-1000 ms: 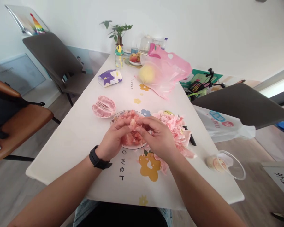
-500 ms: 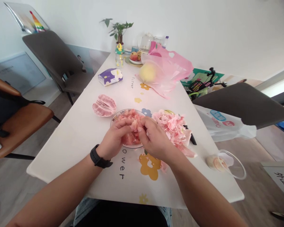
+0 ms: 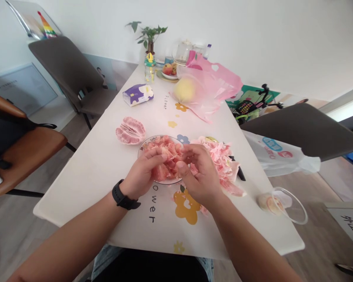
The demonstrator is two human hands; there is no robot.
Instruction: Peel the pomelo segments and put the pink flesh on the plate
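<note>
A round patterned plate (image 3: 140,149) holds a heap of peeled pink pomelo flesh (image 3: 172,154). Over its left side, my left hand (image 3: 144,168) has thumb and fingertips closed on what looks like a small piece of pomelo flesh, partly hidden by the fingers. My right hand (image 3: 201,172) is at the plate's right edge, thumb and fingers apart. Pink shows between them, probably the pile behind. Beside that hand spreads a pile of pale pink peel and membrane (image 3: 220,156). Beyond the plate, to the left, lies a larger unpeeled-membrane pomelo chunk (image 3: 131,131).
A black-handled tool (image 3: 241,173) pokes out from under the peel. Farther back are a tissue pack (image 3: 138,95), a pink plastic bag (image 3: 211,84) with a yellow fruit, a fruit plate and a potted plant (image 3: 150,37). A clear plastic cup (image 3: 273,203) sits near the right edge.
My hands have drawn apart. The right one has shifted right, toward the peel pile, and its fingers have spread. My left hand stays nearly in place over the plate.
</note>
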